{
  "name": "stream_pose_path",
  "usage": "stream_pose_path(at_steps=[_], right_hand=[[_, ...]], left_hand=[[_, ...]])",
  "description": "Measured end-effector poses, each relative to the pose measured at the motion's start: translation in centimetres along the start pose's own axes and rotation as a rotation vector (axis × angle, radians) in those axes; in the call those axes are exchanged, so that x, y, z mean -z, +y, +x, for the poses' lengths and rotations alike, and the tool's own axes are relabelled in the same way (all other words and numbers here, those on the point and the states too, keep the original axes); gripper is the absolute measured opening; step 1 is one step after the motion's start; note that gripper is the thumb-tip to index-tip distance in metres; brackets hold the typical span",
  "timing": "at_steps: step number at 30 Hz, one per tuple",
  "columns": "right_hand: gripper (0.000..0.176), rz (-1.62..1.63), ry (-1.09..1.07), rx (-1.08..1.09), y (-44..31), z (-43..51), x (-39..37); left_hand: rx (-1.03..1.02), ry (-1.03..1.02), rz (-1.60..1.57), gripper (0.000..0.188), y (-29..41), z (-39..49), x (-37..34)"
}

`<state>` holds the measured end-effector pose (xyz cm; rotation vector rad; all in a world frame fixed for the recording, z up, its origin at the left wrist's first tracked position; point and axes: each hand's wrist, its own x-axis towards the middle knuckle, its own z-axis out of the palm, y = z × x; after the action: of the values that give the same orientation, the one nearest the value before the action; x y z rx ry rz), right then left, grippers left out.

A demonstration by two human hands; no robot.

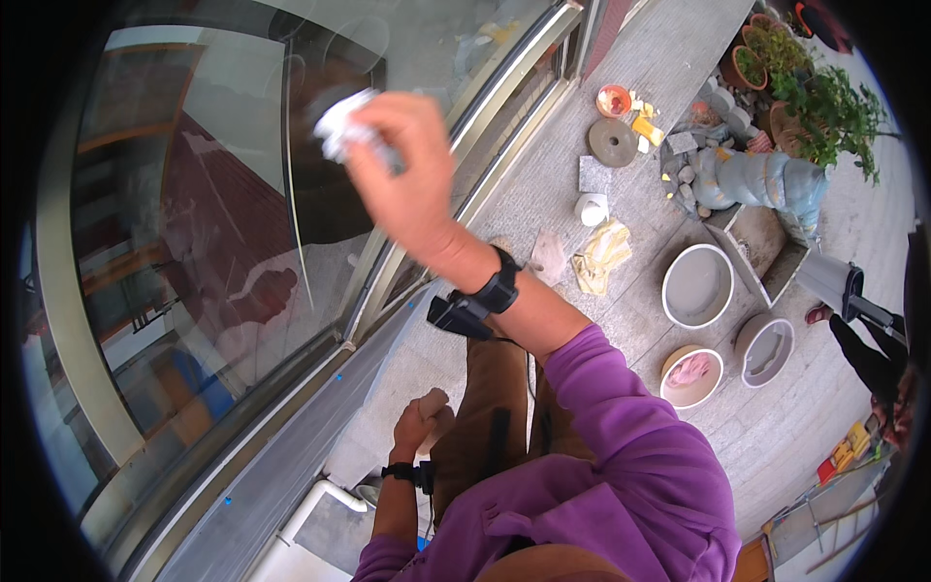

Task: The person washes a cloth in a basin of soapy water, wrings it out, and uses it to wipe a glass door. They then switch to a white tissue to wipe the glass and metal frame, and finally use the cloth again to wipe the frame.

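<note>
My right hand (411,164) is raised over the glass window pane (225,167), pinching a crumpled white wad (343,125), paper or cloth, between thumb and fingers. Motion blurs the wad, and whether it touches the glass is hard to tell. Lower down, my left hand (414,428) is closed around a brownish-pink cloth (434,402) beside my brown trousers (494,393). Each wrist wears a black strap with a device on it. The window's metal frame (374,291) runs diagonally between the pane and the paved ground.
On the paving lie a yellow-and-white cloth (602,254), a pinkish rag (550,256) and a white cup (592,209). Several basins stand to the right, including a large one (698,285) and one holding pink cloth (691,371). A stone trough (760,251) is behind them; another person's legs (865,356) show at far right.
</note>
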<state>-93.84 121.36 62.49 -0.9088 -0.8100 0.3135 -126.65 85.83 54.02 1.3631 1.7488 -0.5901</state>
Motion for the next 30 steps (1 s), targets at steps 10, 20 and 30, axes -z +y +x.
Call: stream_pose_path(at_steps=[10,20,30], right_hand=[[0.019,-0.289,0.360,-0.369,11.7,-1.1,4.4],[0.020,-0.071,0.217,-0.367,6.3,-2.6,3.7],[0.022,-0.897,-0.150,-0.082,15.7,2.3,11.5]], left_hand=[[0.013,0.020,-0.019,0.054,-2.2,0.3,-1.2],[0.042,-0.038,-0.057,0.056,-2.9,-0.7,-1.3],[0.045,-0.014,-0.069,0.053,-3.7,0.6,-0.8]])
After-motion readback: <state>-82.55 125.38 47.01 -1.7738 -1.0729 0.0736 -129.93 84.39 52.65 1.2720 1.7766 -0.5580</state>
